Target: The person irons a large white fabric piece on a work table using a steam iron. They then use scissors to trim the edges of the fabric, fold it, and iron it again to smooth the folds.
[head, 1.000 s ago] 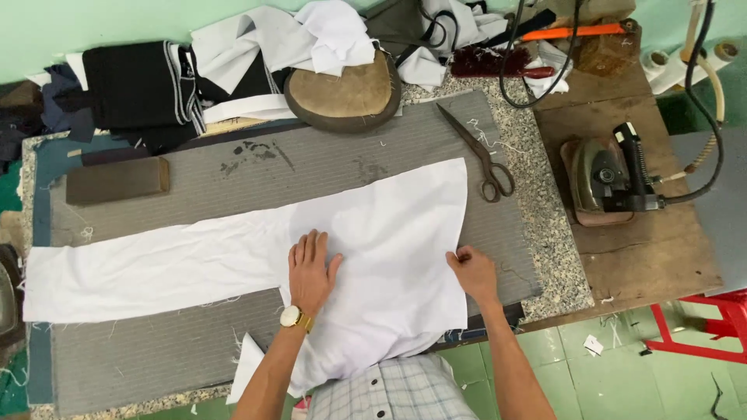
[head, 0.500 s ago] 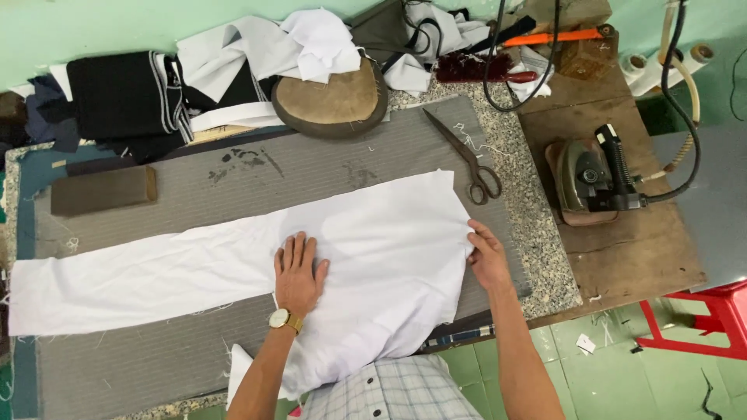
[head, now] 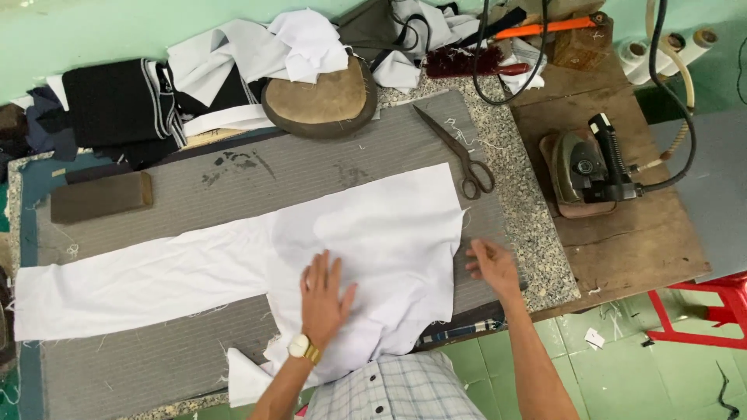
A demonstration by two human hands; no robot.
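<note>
Pale green wall (head: 117,27) along the top. Green tiled floor (head: 622,365) lower right, littered with scraps. Speckled granite desk (head: 537,233) under a grey striped pad (head: 311,167); wooden board (head: 622,249) beside it. Red stool (head: 700,315) at right edge.

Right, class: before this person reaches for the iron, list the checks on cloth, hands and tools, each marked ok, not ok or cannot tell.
1. White cloth spread flat on the grey pad: ok.
2. Left hand pressing flat on the cloth: ok.
3. Right hand free, off the cloth's edge: ok.
4. Scissors clear of the cloth: ok.
5. Iron parked on the wooden board: ok.
6. Iron hot: cannot tell.
</note>
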